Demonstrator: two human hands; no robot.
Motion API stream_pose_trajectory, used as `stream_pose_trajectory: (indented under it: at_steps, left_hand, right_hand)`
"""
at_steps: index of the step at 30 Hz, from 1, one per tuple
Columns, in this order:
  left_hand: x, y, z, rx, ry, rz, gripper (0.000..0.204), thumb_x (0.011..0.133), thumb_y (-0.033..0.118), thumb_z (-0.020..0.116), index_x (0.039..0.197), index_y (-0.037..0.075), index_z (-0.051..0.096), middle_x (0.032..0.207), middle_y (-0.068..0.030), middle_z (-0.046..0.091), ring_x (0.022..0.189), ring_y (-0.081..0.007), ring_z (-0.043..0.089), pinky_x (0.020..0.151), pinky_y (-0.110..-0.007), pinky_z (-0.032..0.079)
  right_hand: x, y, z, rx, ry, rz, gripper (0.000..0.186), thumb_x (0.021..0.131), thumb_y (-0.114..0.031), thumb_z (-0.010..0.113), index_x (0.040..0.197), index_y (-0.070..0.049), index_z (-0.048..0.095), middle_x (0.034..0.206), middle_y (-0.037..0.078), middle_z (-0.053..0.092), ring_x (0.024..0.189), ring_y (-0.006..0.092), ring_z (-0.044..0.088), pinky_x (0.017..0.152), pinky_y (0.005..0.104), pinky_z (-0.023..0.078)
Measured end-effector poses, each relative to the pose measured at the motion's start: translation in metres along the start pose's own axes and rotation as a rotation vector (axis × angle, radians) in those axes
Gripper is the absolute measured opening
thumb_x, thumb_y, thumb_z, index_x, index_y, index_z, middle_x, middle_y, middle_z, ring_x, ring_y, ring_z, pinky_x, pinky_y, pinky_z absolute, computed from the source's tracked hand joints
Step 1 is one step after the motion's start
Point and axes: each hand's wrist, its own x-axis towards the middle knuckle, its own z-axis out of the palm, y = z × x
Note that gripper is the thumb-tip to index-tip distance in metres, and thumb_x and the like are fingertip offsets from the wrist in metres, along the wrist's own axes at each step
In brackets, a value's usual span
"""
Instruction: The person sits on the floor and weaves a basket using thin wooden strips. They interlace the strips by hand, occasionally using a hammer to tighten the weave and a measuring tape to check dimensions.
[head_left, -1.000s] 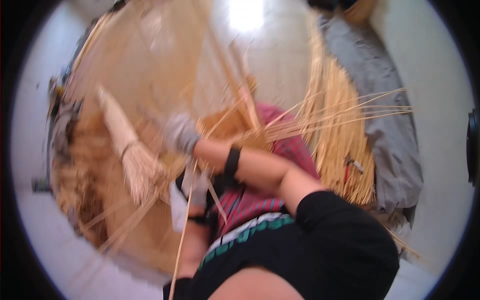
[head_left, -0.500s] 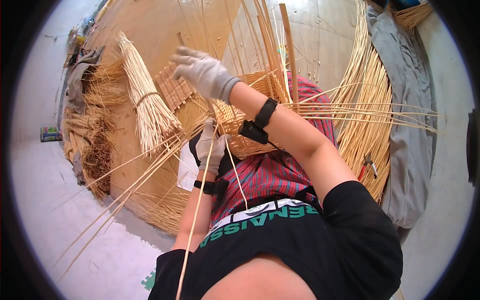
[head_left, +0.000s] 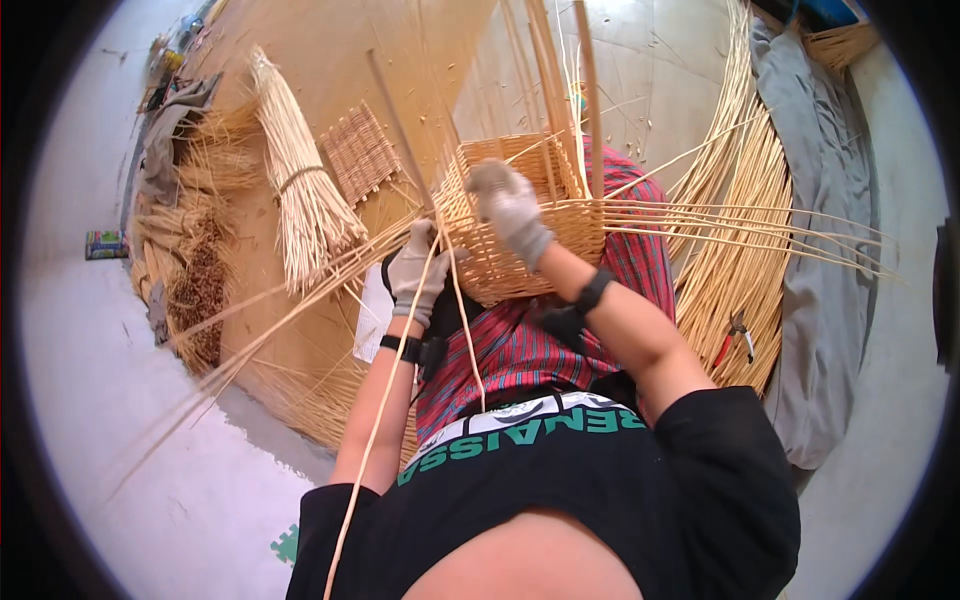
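A woven wicker basket [head_left: 530, 250] rests on my lap, with tall stakes [head_left: 552, 95] standing up from its rim. At its left corner my left hand [head_left: 415, 275], in a pale work glove, is closed around light willow rods [head_left: 386, 440]; one long rod trails down past my left arm. My right hand [head_left: 512, 212], also gloved, hovers over the basket's near wall with its fingers curled. The fingertips are slightly blurred, and whatever they may hold is hidden. Loose weaving rods [head_left: 290, 318] fan out to the left from the corner, and others extend right from the rim.
A tied bundle of peeled rods [head_left: 300, 190] and a small woven panel [head_left: 360, 152] lie ahead to the left. Long rods [head_left: 740, 230] are spread at the right, with red-handled pruning shears [head_left: 735, 335] on them, beside a grey cloth [head_left: 815, 230].
My right hand has swung right and nearer, from beyond the left corner to over the basket's near wall; its fingers have curled. My left hand stays at the corner.
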Motion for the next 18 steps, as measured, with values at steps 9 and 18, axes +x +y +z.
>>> stream_pose_trajectory:
  at_steps: [9, 18]
  left_hand:
    - [-0.007, -0.014, 0.001, 0.284, 0.27, 0.228, 0.037, 0.087, 0.039, 0.073, 0.112, 0.016, 0.059, 0.097, -0.0091, 0.072, 0.081, -0.0336, 0.07, 0.072, -0.045, 0.052]
    - [0.025, 0.072, 0.014, -0.665, -0.209, -0.193, 0.032, 0.102, 0.016, 0.054, 0.134, 0.019, 0.057, 0.089, -0.0096, 0.069, 0.054, -0.0195, 0.062, 0.05, -0.034, 0.053]
  right_hand:
    - [-0.034, -0.023, -0.056, 0.15, 0.162, 0.33, 0.02, 0.106, -0.022, 0.055, 0.12, -0.007, 0.057, 0.088, 0.006, 0.069, 0.084, 0.0177, 0.071, 0.072, 0.0315, 0.061]
    - [-0.043, -0.028, -0.075, -0.099, 0.153, 0.408, 0.019, 0.101, -0.012, 0.061, 0.119, -0.01, 0.056, 0.104, 0.01, 0.072, 0.09, 0.0193, 0.073, 0.069, 0.0291, 0.06]
